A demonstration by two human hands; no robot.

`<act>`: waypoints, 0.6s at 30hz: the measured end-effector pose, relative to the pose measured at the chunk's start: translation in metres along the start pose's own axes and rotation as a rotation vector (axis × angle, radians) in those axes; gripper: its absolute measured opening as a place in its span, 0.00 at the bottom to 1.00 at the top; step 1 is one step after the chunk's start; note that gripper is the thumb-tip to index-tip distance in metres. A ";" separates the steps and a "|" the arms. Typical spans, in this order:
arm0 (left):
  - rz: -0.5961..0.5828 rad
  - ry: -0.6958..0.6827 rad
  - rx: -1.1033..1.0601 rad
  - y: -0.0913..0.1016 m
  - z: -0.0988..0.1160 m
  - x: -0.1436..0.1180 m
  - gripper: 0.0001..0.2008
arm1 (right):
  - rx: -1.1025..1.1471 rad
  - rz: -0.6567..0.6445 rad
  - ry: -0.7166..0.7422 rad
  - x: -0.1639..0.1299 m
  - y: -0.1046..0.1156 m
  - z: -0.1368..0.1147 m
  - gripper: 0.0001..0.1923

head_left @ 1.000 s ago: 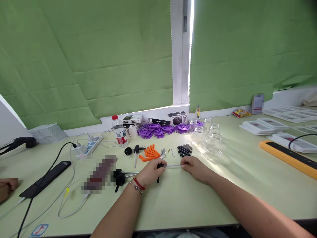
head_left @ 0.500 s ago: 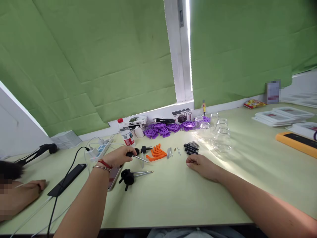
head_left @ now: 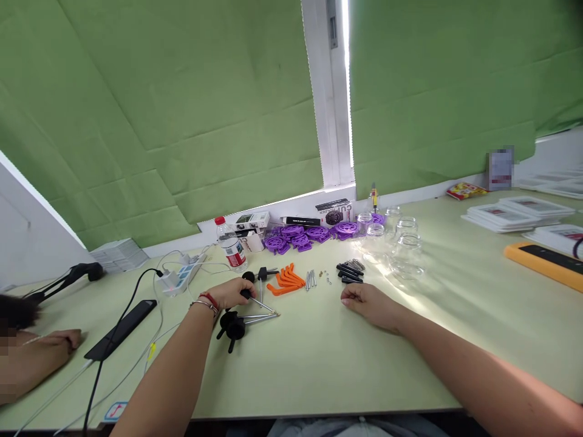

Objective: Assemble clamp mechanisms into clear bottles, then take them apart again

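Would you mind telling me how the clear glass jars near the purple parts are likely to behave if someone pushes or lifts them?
The glass jars look thin-walled and clear, so probably fragile and somewhat slippery. They stand upright on wide bases, so a gentle push would likely slide rather than tip them. They stand clustered close together, so a nudged one may knock its neighbours.

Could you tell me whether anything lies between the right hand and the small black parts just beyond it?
Nothing visible does: the right hand rests on bare table, with the black parts just beyond its fingertips.
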State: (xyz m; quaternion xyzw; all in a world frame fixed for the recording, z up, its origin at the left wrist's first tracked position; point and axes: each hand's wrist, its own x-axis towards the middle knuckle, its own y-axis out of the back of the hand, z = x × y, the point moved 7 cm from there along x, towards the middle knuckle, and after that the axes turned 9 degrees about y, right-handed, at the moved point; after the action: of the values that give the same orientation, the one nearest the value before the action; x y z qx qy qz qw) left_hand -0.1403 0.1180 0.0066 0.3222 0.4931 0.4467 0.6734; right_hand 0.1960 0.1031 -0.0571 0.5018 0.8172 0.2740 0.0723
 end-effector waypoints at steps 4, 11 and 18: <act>-0.006 -0.004 0.006 -0.006 -0.002 0.005 0.17 | -0.001 -0.002 0.002 -0.001 0.000 -0.001 0.12; 0.047 -0.016 -0.073 0.004 -0.002 -0.005 0.17 | 0.011 -0.006 -0.001 0.001 0.000 -0.001 0.12; 0.333 0.089 -0.213 0.048 -0.013 -0.008 0.16 | 0.005 -0.008 0.002 0.000 0.000 0.000 0.12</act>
State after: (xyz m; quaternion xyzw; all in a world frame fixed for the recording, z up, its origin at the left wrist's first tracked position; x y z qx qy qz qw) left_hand -0.1671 0.1291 0.0476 0.3061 0.4124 0.6153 0.5980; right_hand 0.1956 0.1034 -0.0572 0.4986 0.8200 0.2721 0.0712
